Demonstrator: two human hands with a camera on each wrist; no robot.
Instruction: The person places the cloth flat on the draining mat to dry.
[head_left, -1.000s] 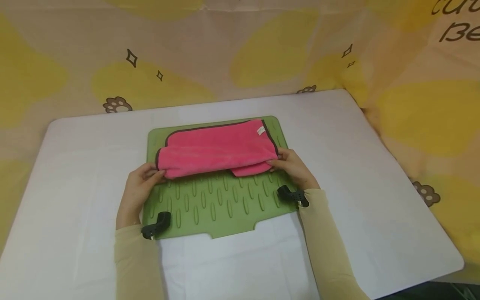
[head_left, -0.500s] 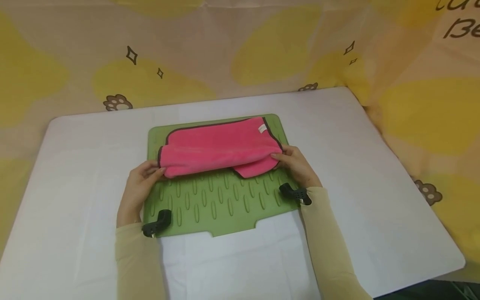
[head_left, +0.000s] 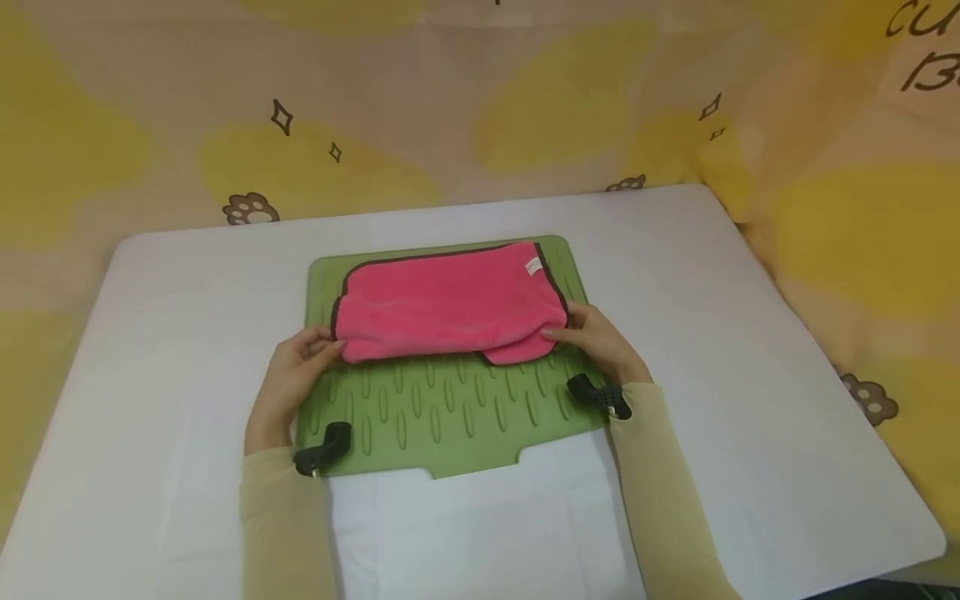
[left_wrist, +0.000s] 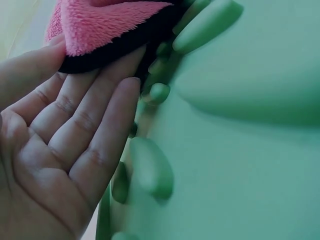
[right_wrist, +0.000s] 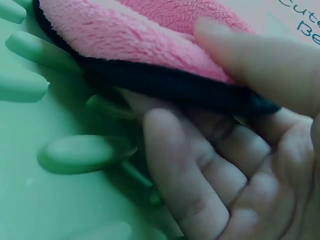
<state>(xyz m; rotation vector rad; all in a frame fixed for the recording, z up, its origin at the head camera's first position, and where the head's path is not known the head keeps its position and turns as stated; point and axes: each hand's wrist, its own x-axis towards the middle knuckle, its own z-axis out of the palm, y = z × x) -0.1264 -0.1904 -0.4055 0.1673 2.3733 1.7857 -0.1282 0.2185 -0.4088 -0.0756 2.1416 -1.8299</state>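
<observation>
A pink plush towel with dark edging and a small white label lies folded over the back half of a green ridged mat. My left hand pinches the towel's near left corner, thumb on top and fingers underneath, as the left wrist view shows with the towel at the top. At the near right edge, my right hand pinches the cloth between thumb and fingers. In the right wrist view the dark-edged towel runs between that thumb and the fingers below. One lower flap sticks out near the right hand.
Both things are on a white table with rounded corners. Behind it hangs a yellow and beige patterned cloth. Raised oval ridges stand up from the mat around the fingers. The mat has a notched front edge.
The towel's right edge lifted slightly, then came down again with the right hand. Its near edge now lies a little flatter. Both hands keep their grip, and the head view has shifted slightly.
</observation>
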